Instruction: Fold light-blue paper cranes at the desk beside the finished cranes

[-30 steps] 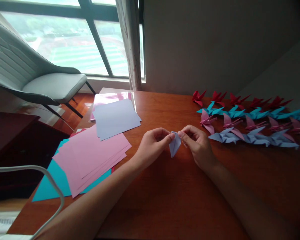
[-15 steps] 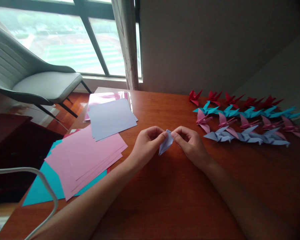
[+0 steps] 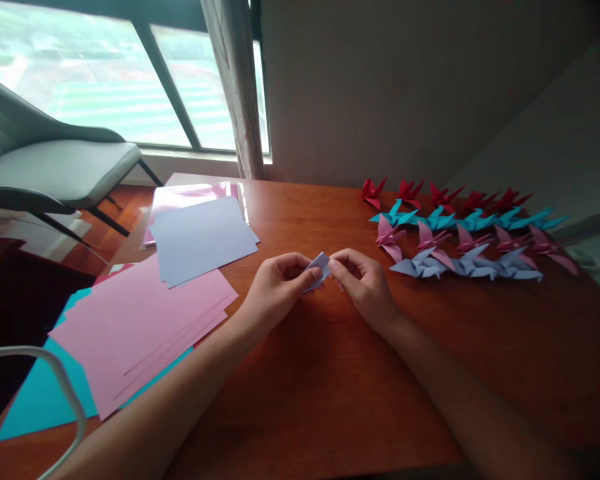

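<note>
Head view: fingertips of the left hand [image 3: 275,288] and the right hand [image 3: 363,287] pinch a small folded lavender paper piece [image 3: 318,269] between them, thumbs and forefingers closed narrow on it, just above the middle of the wooden table [image 3: 330,387]. To the left lie pink sheets [image 3: 145,327] over turquoise sheets [image 3: 35,400], with a lavender sheet [image 3: 200,237] farther off. To the far right stand rows of folded cranes [image 3: 460,230] in red, turquoise, pink and lavender.
</note>
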`<control>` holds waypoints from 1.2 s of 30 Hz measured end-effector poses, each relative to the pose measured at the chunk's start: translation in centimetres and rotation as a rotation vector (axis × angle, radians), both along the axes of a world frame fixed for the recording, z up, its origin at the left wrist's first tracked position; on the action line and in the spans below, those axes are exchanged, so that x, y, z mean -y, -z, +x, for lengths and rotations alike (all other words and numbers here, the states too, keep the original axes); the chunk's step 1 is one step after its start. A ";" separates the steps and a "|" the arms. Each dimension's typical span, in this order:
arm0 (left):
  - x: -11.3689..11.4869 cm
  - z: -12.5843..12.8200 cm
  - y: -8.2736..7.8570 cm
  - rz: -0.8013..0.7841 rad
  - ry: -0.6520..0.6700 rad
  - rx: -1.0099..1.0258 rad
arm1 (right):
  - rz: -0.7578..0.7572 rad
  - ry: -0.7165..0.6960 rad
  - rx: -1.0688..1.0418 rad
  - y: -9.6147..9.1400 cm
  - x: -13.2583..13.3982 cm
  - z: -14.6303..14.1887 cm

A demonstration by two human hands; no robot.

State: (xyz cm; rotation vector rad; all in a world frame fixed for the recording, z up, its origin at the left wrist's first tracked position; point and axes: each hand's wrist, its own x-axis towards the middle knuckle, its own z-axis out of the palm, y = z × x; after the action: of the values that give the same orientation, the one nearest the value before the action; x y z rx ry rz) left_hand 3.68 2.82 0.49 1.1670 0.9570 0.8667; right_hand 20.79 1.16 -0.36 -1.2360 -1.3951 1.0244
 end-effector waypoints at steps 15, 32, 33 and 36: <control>0.1 0.4 0.1 -0.053 -0.108 0.049 | 0.044 0.009 0.005 0.4 -0.1 0.2; 1.0 0.9 0.1 -0.136 -0.112 0.237 | 0.107 0.101 -0.045 0.6 0.2 -0.2; 1.1 0.9 0.2 -0.135 -0.112 0.221 | 0.115 0.096 -0.034 0.6 0.2 -0.2; 1.2 0.9 0.2 -0.093 -0.148 0.184 | 0.186 0.086 0.072 0.6 0.5 -0.2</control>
State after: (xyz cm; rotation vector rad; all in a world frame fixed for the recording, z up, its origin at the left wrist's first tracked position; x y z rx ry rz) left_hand 4.60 1.65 0.25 0.9289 0.9300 1.0189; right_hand 20.60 0.71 -0.94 -1.1935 -1.4446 0.7792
